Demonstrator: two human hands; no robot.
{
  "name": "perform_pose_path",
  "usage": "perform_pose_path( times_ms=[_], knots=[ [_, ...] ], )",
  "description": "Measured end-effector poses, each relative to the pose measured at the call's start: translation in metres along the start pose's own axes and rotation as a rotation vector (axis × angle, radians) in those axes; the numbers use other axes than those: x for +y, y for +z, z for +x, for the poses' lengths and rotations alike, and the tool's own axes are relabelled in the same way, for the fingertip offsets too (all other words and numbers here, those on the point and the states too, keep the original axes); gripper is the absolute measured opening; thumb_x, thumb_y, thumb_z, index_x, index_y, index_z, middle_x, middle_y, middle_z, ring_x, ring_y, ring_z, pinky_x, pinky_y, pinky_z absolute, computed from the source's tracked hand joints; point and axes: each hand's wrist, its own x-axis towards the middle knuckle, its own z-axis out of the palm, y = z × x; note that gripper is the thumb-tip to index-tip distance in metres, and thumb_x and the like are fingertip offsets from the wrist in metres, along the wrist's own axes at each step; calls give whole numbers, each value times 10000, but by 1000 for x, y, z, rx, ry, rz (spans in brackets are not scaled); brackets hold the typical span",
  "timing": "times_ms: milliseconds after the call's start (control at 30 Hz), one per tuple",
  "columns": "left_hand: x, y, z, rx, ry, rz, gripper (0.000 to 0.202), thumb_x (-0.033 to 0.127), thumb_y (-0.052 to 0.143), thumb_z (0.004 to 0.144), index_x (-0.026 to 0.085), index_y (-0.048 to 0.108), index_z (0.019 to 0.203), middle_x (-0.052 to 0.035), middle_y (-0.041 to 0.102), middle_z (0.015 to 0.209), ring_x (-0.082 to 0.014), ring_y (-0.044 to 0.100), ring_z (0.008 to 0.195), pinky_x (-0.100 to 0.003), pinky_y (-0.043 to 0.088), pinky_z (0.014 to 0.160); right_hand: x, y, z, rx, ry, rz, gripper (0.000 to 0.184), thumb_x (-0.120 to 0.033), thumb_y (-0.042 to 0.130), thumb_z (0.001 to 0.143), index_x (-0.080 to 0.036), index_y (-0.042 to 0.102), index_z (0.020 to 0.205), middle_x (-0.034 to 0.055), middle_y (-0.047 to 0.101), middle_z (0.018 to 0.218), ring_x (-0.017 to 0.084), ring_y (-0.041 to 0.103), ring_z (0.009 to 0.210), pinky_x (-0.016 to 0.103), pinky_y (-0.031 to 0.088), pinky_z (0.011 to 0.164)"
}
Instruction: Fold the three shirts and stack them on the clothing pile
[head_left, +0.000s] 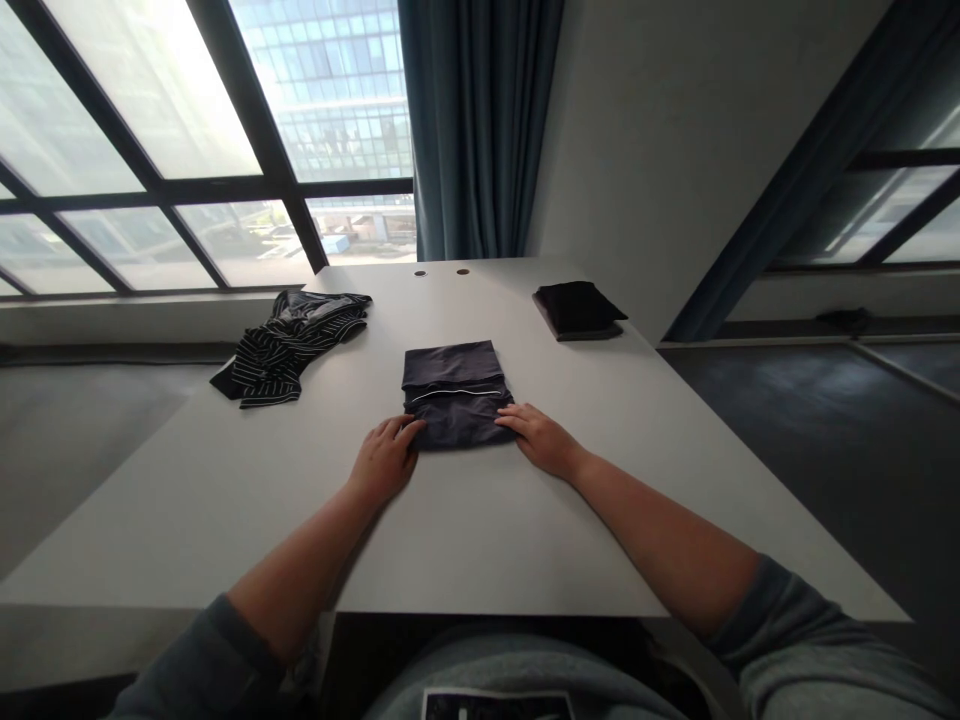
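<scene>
Charcoal garment (pixel 454 395) lies folded into a flat, squarish packet near the middle of a white table (pixel 187 500), just ahead of the person's body; a thin pale line, perhaps piping or a zip edge, runs across it beneath a folded-over band at the far end; the cloth looks soft, light and matte, likely to slump rather than hold a stiff shape, and its layers could shift easily if dragged across the smooth tabletop. Left hand (pixel 384 462) sits at the near left corner and right hand (pixel 541 440) at the near right edge, both palm down; their fingers (pixel 403 430) lie extended and relaxed, touching the fabric without clenching or pinching it, so neither hand is grasping; the best hold looks to be a pinch at the two near corners, taking all the layers together so the folds stay aligned; striped black-and-white jersey (pixel 289 345) lies crumpled in a loose heap to the far left, well apart from the hands, its thin stripes bold against the pale tabletop; a black folded garment (pixel 577 305) rests on a dark flat board (pixel 577 333) at the far right; grey sleeves (pixel 202 660) end partway along the forearms.
</scene>
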Motion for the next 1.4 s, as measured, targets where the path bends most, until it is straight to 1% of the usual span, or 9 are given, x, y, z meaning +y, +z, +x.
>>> perform_pose_path(
  times_ms=[100,233,433,567,767,867,1000,1167,1400],
  knots=[
    [8,-1,-1,23,33,32,459,187,571,915,245,633,1366,-115,605,1443,-324,544,1327,-503,458,1104,4,-2,0,-60,20,12,442,-64,525,929,-252,698,1290,90,684,1394,281,630,1306,602,406,1194],
    [38,2,-5,14,80,30,411,214,537,957,226,639,1355,-121,613,1430,-312,536,1328,-487,435,1115,6,-4,-1,-70,28,36,435,-101,535,944,-270,705,1306,82,676,1413,281,626,1321,599,397,1202],
    [84,13,-7,65,55,61,410,235,561,942,180,612,1345,-158,618,1423,-342,509,1354,-594,253,1218,4,-4,1,-73,24,11,438,-88,543,931,-253,712,1300,98,681,1405,283,633,1315,608,385,1198],
    [94,18,-3,75,54,60,429,261,574,940,160,594,1356,-169,621,1414,-342,524,1326,-560,292,1199,3,-5,1,-64,22,-4,438,-80,552,921,-254,719,1287,99,687,1398,273,645,1303,588,393,1194],
    [56,8,7,44,-72,57,452,319,615,923,192,597,1357,-164,598,1440,-363,548,1294,-554,396,1122,4,-6,0,-66,18,9,440,-76,531,934,-252,711,1294,99,689,1394,274,640,1313,620,377,1198],
    [28,4,8,-32,-99,15,457,243,610,891,216,604,1347,-144,633,1392,-349,586,1257,-526,466,1071,5,-6,-1,-66,5,23,450,-62,531,925,-250,709,1294,95,696,1380,269,645,1301,612,377,1209],
    [2,5,9,-54,-64,-135,498,151,579,833,239,633,1321,-97,661,1366,-294,605,1276,-470,476,1125,6,-3,1,21,1,67,575,14,529,839,-246,695,1325,94,646,1441,246,574,1379,521,433,1209],
    [-16,9,13,-44,-41,-306,561,124,562,769,230,660,1312,-75,666,1385,-254,615,1298,-427,472,1161,10,-1,3,12,-5,83,569,20,516,828,-242,708,1296,85,660,1427,245,558,1398,543,391,1238],
    [-21,4,10,-29,-47,-312,441,150,565,802,235,717,1208,-56,733,1307,-251,661,1245,-431,493,1138,7,-8,1,0,29,159,448,-45,542,864,-228,722,1231,78,739,1291,241,660,1271,520,430,1206]
  ],
)
